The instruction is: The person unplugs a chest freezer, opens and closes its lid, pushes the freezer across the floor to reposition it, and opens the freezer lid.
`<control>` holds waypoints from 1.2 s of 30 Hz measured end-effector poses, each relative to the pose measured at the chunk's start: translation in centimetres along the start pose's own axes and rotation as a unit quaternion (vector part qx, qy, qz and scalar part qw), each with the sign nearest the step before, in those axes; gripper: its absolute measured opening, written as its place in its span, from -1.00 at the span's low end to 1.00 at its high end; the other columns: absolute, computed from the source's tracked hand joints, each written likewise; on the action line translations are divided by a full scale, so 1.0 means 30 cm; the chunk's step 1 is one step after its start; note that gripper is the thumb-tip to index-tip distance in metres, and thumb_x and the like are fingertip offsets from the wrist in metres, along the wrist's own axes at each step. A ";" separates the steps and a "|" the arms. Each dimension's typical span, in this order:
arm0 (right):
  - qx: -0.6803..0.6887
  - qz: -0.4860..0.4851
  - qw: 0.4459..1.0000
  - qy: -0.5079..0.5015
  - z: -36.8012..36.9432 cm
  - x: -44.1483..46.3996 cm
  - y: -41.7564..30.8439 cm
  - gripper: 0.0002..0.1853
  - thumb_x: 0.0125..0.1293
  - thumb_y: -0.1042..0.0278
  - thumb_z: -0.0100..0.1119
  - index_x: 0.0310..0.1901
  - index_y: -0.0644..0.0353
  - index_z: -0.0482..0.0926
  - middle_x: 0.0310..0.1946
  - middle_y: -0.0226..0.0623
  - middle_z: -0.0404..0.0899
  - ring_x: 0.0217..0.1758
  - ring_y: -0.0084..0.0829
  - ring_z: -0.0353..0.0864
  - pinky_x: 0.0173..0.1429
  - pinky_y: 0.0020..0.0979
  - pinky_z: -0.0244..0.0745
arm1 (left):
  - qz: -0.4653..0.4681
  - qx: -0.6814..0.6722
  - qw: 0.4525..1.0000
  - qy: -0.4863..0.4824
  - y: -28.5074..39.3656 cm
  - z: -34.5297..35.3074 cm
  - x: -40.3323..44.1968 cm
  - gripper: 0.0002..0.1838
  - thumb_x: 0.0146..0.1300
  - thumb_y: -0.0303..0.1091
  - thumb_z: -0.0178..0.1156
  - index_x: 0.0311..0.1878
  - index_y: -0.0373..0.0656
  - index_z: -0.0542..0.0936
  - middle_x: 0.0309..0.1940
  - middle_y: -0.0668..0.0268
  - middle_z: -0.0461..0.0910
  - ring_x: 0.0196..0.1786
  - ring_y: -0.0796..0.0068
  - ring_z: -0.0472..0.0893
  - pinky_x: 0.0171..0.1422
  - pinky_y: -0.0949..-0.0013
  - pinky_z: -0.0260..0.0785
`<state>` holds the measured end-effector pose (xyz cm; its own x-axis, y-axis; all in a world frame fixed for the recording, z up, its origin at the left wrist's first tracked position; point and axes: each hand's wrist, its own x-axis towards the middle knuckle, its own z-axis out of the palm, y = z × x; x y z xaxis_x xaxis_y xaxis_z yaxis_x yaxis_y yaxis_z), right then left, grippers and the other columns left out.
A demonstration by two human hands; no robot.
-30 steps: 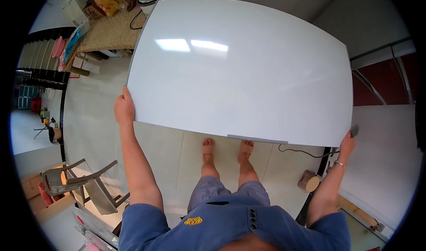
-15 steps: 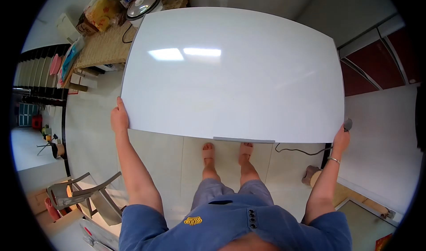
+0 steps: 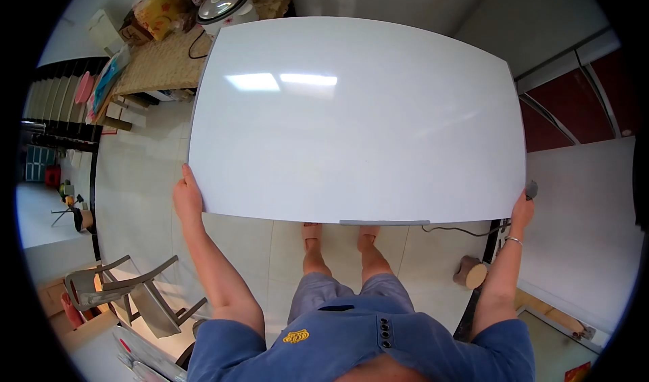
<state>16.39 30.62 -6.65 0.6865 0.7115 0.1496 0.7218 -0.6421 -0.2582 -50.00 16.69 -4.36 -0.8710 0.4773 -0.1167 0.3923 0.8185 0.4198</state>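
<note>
A large glossy whiteboard with thin grey edges and a grey strip on its near edge spans the middle of the view. My left hand is closed around its left edge close to the near corner, thumb along the side. At the opposite side, my right hand grips the right edge by the near right corner, beside a small dark grey piece. Fingers under the board are hidden. Two light reflections show on the surface, and the near edge covers part of my feet.
A woven-topped table with a rice cooker and bags stands at the back left. A grey chair is at the lower left. On the right are dark red cabinet panels, a black cord and a round wooden stump.
The whiteboard's near edge and left side have shifted slightly toward me and to the right, covering more of my feet. My left hand has moved with it, still holding on.
</note>
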 end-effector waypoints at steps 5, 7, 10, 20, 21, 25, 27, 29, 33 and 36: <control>0.024 -0.015 0.999 -0.018 0.006 0.022 0.012 -0.42 0.11 -0.09 -0.22 -0.36 0.42 0.47 -0.38 0.10 0.46 -0.24 -0.01 0.42 -0.18 -0.20 0.29 | -0.008 -0.018 1.000 0.007 -0.041 0.021 -0.030 -0.33 0.12 0.15 -0.35 -0.44 -0.34 0.51 -0.51 0.01 0.49 -0.39 0.09 0.47 -0.29 0.22 0.27; 0.040 -0.008 0.999 -0.028 0.006 0.025 0.009 -0.42 0.11 -0.09 -0.22 -0.36 0.43 0.47 -0.38 0.10 0.46 -0.23 0.00 0.42 -0.17 -0.21 0.28 | -0.029 -0.004 0.999 0.035 -0.007 0.010 -0.051 -0.35 0.12 0.15 -0.34 -0.43 -0.30 0.52 -0.49 0.03 0.50 -0.38 0.09 0.47 -0.29 0.21 0.27; 0.020 -0.022 0.999 -0.030 0.010 0.041 0.034 -0.42 0.11 -0.09 -0.24 -0.34 0.42 0.46 -0.36 0.10 0.45 -0.21 0.00 0.41 -0.15 -0.22 0.27 | -0.026 0.001 0.999 0.041 -0.007 0.016 -0.033 -0.36 0.11 0.15 -0.33 -0.41 -0.27 0.52 -0.46 0.05 0.50 -0.36 0.09 0.47 -0.28 0.20 0.28; -0.015 -0.012 1.000 -0.013 -0.026 -0.090 0.073 -0.47 0.13 -0.04 -0.24 -0.34 0.38 0.47 -0.36 0.05 0.46 -0.25 -0.01 0.42 -0.19 -0.18 0.29 | -0.010 0.015 0.999 0.035 -0.031 0.005 0.027 -0.34 0.09 0.17 -0.32 -0.43 -0.29 0.52 -0.47 0.05 0.50 -0.35 0.08 0.47 -0.29 0.19 0.27; -0.004 -0.018 1.000 0.004 -0.028 -0.109 0.087 -0.47 0.13 -0.04 -0.24 -0.36 0.37 0.47 -0.38 0.05 0.46 -0.27 -0.01 0.42 -0.20 -0.18 0.29 | -0.010 0.018 0.999 0.031 -0.041 0.001 0.039 -0.33 0.09 0.18 -0.33 -0.44 -0.29 0.52 -0.47 0.05 0.50 -0.36 0.08 0.47 -0.29 0.20 0.27; -0.025 0.003 1.000 -0.016 -0.063 -0.204 0.133 -0.46 0.12 -0.06 -0.24 -0.37 0.37 0.47 -0.37 0.05 0.46 -0.26 -0.01 0.42 -0.19 -0.18 0.29 | 0.016 0.036 0.999 0.033 -0.065 -0.025 0.068 -0.31 0.08 0.21 -0.34 -0.47 -0.31 0.51 -0.48 0.05 0.50 -0.37 0.08 0.46 -0.30 0.21 0.27; -0.039 0.032 0.998 -0.038 -0.078 -0.242 0.141 -0.45 0.12 -0.08 -0.25 -0.35 0.36 0.47 -0.36 0.03 0.46 -0.24 -0.02 0.41 -0.17 -0.18 0.29 | 0.018 0.034 0.999 0.028 -0.072 -0.030 0.083 -0.31 0.08 0.21 -0.34 -0.47 -0.31 0.51 -0.47 0.04 0.49 -0.36 0.08 0.46 -0.30 0.21 0.27; -0.039 0.042 0.998 -0.034 -0.089 -0.282 0.144 -0.45 0.12 -0.08 -0.25 -0.35 0.36 0.47 -0.36 0.03 0.46 -0.24 -0.01 0.41 -0.16 -0.18 0.29 | 0.019 0.034 0.999 0.023 -0.079 -0.034 0.098 -0.30 0.08 0.21 -0.35 -0.47 -0.31 0.51 -0.47 0.04 0.49 -0.35 0.08 0.46 -0.30 0.20 0.27; -0.014 0.063 0.998 -0.024 -0.127 -0.360 0.118 -0.47 0.11 -0.07 -0.25 -0.34 0.34 0.47 -0.36 0.03 0.46 -0.24 0.01 0.41 -0.17 -0.17 0.28 | 0.035 0.046 0.998 0.005 -0.089 -0.045 0.126 -0.28 0.07 0.23 -0.38 -0.45 -0.32 0.51 -0.44 0.00 0.49 -0.32 0.08 0.46 -0.27 0.18 0.27; -0.004 0.069 0.998 0.012 -0.099 -0.355 0.123 -0.48 0.11 -0.06 -0.24 -0.33 0.33 0.47 -0.36 0.03 0.46 -0.24 0.02 0.40 -0.17 -0.16 0.28 | 0.034 0.051 0.998 0.005 -0.088 -0.045 0.125 -0.26 0.07 0.24 -0.40 -0.44 -0.33 0.50 -0.43 -0.02 0.48 -0.29 0.06 0.46 -0.23 0.18 0.27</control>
<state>11.99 19.83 -6.37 0.7817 0.6088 0.1352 0.6203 -0.7365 -0.2699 -54.70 15.89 -4.68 -0.8440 0.5299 -0.0827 0.4777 0.8128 0.3334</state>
